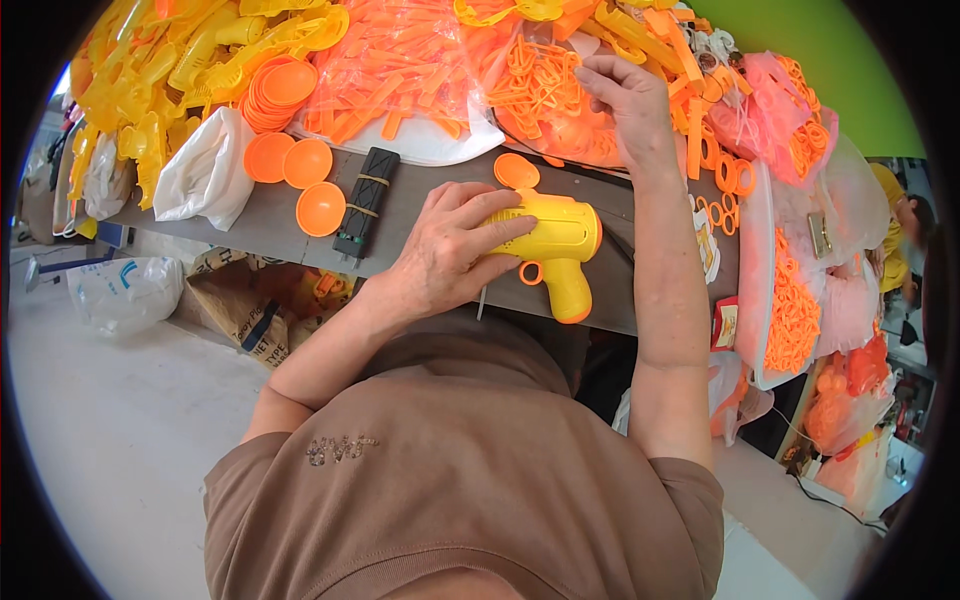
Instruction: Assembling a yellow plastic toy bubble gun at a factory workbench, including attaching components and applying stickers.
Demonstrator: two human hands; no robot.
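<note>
My left hand (455, 240) is wrapped over the rear of a yellow toy gun (565, 230), which lies on its side at the grey table's front edge, handle toward me. An orange ring trigger (530, 272) sticks out beside the handle. Just behind the gun is a round orange cup-shaped piece (516, 170). My right hand (628, 105) is raised at the far side, fingers curled together next to a heap of orange loop-shaped parts (540, 75). Whatever is between those fingertips, if anything, is too small to make out.
Left of my left hand lie a black banded bundle (366, 203) and loose orange cups (320, 209). Yellow gun shells (215, 55) and orange strips (385, 75) heap along the back. At right stands a white bin (762, 300) with orange rings. A brown sack (240, 300) sits below.
</note>
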